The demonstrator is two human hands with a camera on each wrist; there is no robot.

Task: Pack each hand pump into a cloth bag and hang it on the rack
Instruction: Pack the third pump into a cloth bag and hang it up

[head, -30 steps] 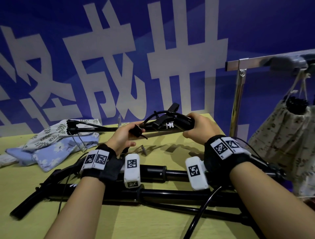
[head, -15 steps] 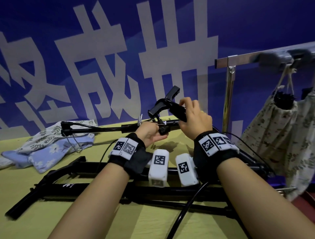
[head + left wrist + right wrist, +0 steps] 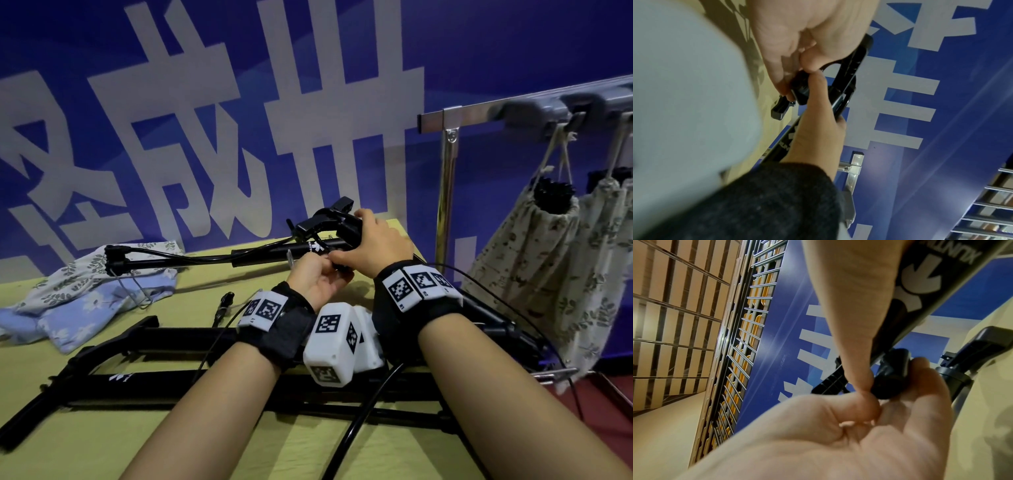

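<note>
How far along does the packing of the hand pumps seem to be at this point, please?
Done: two filled cloth bags hang on the rack. In hand: the left hand and right hand both grip one hand pump, fiddling with a small black part near its head. Left: bagging it; more pumps lie on the table, spare bags beside.

The hand pump [image 3: 925, 280] barrel bore white letters, "XUNTI…" readable upside down, beside a white logo. At twelve o'clock, the blue banner [image 3: 479, 51] carried large white Chinese characters, partly cropped.
</note>
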